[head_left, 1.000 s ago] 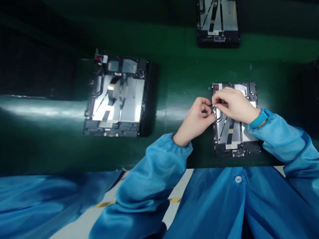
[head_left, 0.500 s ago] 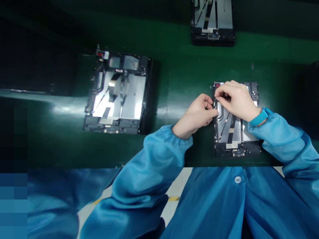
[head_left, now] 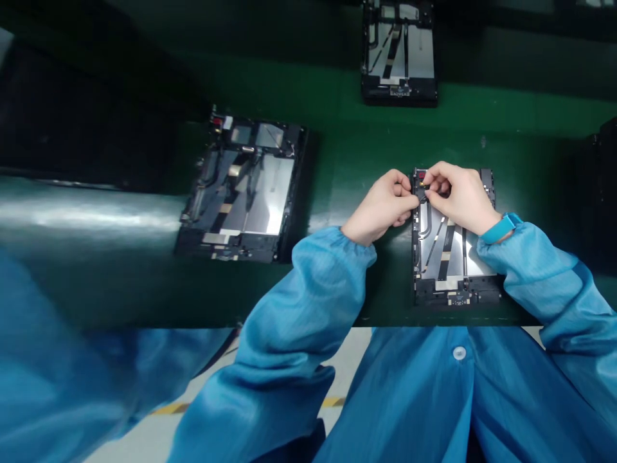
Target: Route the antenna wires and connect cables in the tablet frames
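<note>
Head view: the right hand [head_left: 457, 196] has its fingertips drawn together on a small dark part at the upper left corner of the open tablet [head_left: 453, 257], beside a red piece. Whether it grips or presses, I cannot tell. The left hand [head_left: 383, 206] is curled, thumb and forefinger pinching the tablet's left rim just beside that corner.

The tablet lies right of centre with its back uncovered and flat cables laid across the metal plate. By my judgement only the corner under the fingers is in hand, and no cover is on.

Its lower edge sits close to the near edge of the green belt [head_left: 337, 141]. Bare belt lies to the left, up to a second tablet [head_left: 245, 193], and above, before a third tablet [head_left: 399, 54].
</note>
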`<action>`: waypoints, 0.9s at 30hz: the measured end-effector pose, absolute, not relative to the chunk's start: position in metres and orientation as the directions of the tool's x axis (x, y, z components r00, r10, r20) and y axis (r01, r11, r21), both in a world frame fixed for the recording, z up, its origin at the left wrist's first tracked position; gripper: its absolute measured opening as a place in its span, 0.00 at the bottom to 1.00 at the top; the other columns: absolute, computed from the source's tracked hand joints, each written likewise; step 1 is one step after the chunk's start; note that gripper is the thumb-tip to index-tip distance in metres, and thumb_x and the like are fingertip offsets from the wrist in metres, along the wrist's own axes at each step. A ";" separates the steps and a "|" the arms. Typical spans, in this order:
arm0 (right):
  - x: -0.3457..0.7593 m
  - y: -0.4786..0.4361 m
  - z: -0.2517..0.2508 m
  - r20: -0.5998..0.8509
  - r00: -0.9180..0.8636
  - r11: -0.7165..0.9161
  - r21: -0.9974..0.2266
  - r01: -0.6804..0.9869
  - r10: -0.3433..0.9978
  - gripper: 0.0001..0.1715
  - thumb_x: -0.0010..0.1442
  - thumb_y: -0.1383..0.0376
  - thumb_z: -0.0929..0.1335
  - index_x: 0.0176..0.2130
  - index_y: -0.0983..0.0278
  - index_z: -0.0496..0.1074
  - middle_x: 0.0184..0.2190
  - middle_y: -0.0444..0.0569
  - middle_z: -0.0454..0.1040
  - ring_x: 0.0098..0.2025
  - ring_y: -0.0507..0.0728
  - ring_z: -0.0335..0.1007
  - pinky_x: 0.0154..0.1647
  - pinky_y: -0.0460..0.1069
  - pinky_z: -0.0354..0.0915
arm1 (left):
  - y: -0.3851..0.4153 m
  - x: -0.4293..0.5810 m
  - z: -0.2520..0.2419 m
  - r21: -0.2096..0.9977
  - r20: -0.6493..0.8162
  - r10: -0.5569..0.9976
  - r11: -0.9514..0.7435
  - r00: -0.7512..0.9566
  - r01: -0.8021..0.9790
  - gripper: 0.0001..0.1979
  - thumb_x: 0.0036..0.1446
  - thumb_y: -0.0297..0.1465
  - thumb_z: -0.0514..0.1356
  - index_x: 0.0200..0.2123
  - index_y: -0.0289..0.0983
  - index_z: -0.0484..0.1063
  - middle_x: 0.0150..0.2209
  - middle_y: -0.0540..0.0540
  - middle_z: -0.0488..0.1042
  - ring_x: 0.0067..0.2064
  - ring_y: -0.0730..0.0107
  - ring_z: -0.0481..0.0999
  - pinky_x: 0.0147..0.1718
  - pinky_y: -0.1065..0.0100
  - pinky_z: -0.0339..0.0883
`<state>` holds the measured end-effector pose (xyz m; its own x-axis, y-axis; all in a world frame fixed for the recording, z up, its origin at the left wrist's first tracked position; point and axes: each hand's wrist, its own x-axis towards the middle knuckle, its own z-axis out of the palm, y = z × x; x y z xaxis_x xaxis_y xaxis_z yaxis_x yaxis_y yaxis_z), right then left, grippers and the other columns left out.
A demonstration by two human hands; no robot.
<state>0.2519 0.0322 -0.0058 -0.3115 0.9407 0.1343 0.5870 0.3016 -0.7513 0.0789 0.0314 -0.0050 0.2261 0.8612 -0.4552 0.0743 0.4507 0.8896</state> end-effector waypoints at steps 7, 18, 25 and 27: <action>0.253 0.036 -0.014 0.192 -0.334 0.368 -0.695 0.617 0.923 0.10 0.55 0.75 0.67 0.37 0.62 0.72 0.33 0.46 0.76 0.37 0.57 0.72 0.43 0.52 0.67 | 0.031 0.078 -0.010 0.901 -0.434 0.869 0.419 0.237 0.114 0.17 0.54 0.22 0.66 0.35 0.41 0.58 0.17 0.61 0.63 0.14 0.79 0.60 0.13 0.75 0.48; 0.316 -0.026 -0.007 0.302 0.042 0.183 -0.676 0.714 0.952 0.22 0.60 0.61 0.71 0.54 0.58 0.71 0.62 0.59 0.68 0.67 0.72 0.61 0.65 0.69 0.62 | 0.023 0.082 -0.014 0.892 -0.407 0.907 0.369 0.109 0.261 0.11 0.61 0.30 0.65 0.36 0.41 0.61 0.24 0.56 0.64 0.21 0.75 0.64 0.21 0.71 0.58; 0.320 -0.086 -0.017 -0.042 0.108 -0.095 -0.827 0.554 0.993 0.34 0.63 0.54 0.72 0.65 0.56 0.67 0.69 0.58 0.66 0.71 0.70 0.62 0.69 0.68 0.63 | -0.033 0.065 -0.013 0.787 -0.119 0.961 -0.061 0.248 0.613 0.25 0.66 0.39 0.58 0.61 0.33 0.71 0.59 0.33 0.70 0.64 0.48 0.69 0.66 0.47 0.63; 0.311 -0.089 -0.017 -0.047 0.107 -0.099 -0.824 0.558 0.993 0.35 0.62 0.53 0.73 0.65 0.56 0.67 0.71 0.57 0.64 0.74 0.71 0.57 0.70 0.69 0.62 | -0.041 0.064 -0.017 0.839 -0.153 0.954 -0.012 0.256 0.544 0.29 0.68 0.38 0.56 0.68 0.33 0.65 0.62 0.33 0.70 0.65 0.49 0.69 0.68 0.50 0.62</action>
<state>0.3111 -0.0888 -0.0171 0.1073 0.9931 -0.0467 0.5585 -0.0991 -0.8236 0.0639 -0.0408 -0.0165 0.2564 0.9544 -0.1531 0.5443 -0.0117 0.8388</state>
